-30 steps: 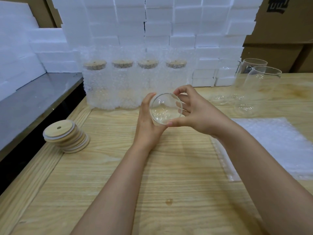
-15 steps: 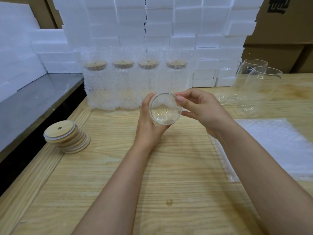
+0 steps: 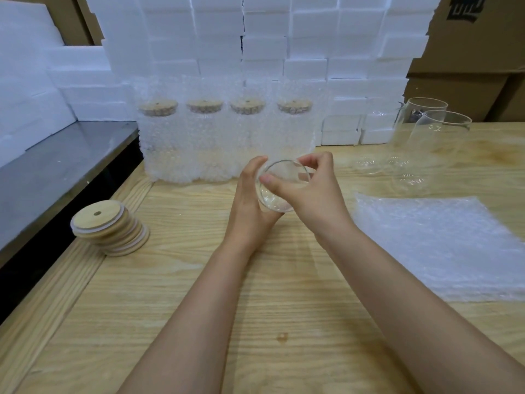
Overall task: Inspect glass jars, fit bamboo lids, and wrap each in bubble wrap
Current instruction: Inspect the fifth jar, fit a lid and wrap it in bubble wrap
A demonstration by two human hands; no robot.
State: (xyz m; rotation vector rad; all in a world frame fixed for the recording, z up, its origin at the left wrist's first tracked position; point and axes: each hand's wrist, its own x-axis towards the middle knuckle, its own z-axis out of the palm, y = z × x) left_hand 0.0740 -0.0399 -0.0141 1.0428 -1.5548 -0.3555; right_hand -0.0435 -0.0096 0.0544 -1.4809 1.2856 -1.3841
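The left hand (image 3: 247,206) wraps its curled fingers and palm round the side of a jar (image 3: 287,173), holding it clear of the worktop (image 3: 199,280) over the middle, towards the back. The jar is tipped so its open mouth faces the person, probably to let them check the rim and the base through the glass. The right hand (image 3: 315,194) pinches the rim, thumb laid across the near side of the mouth and fingers hooked over the far side, which would let it turn the jar or feel for chips. The jar has no lid yet.

A leaning stack of lids (image 3: 109,227) sits at the left edge, within the left hand's reach. A sheet of wrap (image 3: 443,245) lies flat at the right edge, ready to take the jar. Four wrapped, lidded jars (image 3: 224,137) stand in a row along the back edge. Bare jars (image 3: 426,137) wait at the back right corner.
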